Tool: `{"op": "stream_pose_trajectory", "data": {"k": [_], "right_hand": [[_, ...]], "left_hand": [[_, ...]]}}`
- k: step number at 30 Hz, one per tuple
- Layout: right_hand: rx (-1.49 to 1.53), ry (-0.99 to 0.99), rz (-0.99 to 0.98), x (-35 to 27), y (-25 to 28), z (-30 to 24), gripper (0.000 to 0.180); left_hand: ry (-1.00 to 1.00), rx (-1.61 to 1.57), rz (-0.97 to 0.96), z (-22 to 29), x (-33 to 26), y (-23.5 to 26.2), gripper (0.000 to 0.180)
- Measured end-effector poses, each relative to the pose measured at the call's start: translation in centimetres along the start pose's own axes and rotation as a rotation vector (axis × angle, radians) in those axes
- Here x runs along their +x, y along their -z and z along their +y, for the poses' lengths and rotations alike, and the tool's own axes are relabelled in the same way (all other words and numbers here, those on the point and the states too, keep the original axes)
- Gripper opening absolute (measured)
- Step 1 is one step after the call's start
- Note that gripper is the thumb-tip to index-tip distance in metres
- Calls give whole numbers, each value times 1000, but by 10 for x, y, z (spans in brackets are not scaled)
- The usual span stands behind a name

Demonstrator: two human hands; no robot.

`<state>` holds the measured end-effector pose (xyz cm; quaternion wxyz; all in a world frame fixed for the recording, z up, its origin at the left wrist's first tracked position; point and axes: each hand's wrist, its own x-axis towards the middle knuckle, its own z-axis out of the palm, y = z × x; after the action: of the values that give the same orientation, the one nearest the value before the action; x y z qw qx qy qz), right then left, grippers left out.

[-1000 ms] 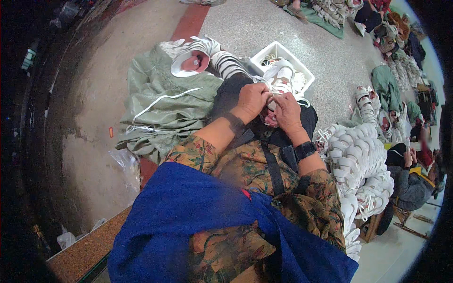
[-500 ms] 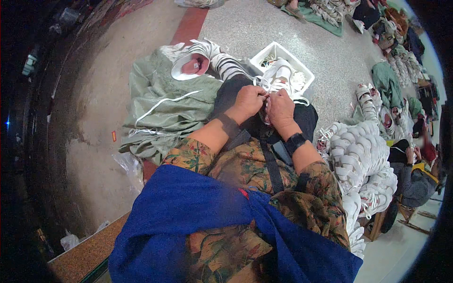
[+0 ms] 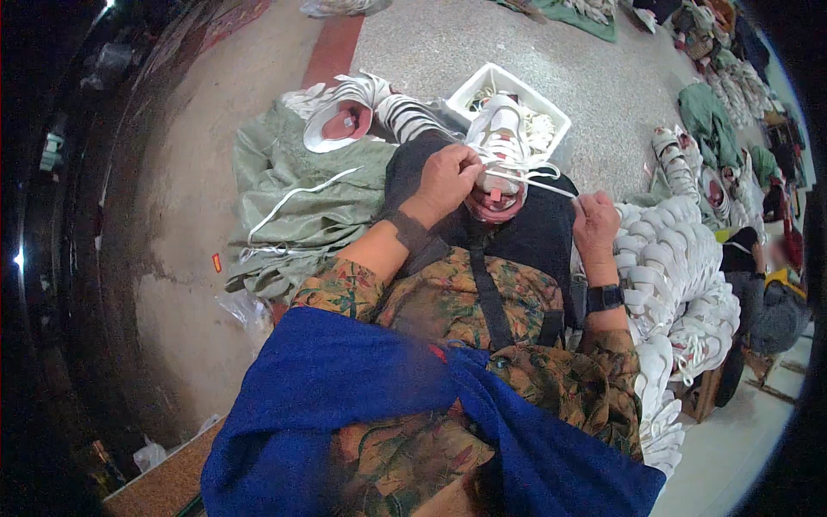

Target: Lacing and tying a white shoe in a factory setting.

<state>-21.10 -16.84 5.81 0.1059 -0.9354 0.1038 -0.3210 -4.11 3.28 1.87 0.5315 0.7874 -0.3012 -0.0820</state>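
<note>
A white sneaker (image 3: pixel 501 131) rests between my knees, its toe away from me and its pinkish opening and tongue facing me. My right hand (image 3: pixel 596 226) is off to the right of it, fingers pinched on a white shoelace (image 3: pixel 543 184) that stretches in a line from the shoe. Beside the shoe's left edge, my left hand (image 3: pixel 445 183) is closed at the laces with thumb and fingertips together; it seems to hold a lace, partly hidden by the fingers. More lace loops lie across the front of the shoe.
Just past the shoe stands a white plastic box (image 3: pixel 531 91) with laces in it. A green sack (image 3: pixel 323 168) lies to the left, with nested white shoes (image 3: pixel 405 116) behind it. Stacked white shoes (image 3: pixel 668 267) rise at my right; another person (image 3: pixel 767 310) sits beyond.
My right hand has moved away from the shoe to the right and toward me, drawing the lace out straight. My left hand has stayed close to the shoe, which shows more of its opening.
</note>
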Motion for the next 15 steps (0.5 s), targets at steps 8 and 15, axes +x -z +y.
{"op": "stream_pose_trajectory", "data": {"k": [8,15], "right_hand": [[356,-33,-169,-16,-18,-6,14],[389,-91,-182,-23,-16,-6,12]], "left_hand": [[-476,664,-155,22,16,-45,10],[-546,560,-70,29,9,-50,9]]}}
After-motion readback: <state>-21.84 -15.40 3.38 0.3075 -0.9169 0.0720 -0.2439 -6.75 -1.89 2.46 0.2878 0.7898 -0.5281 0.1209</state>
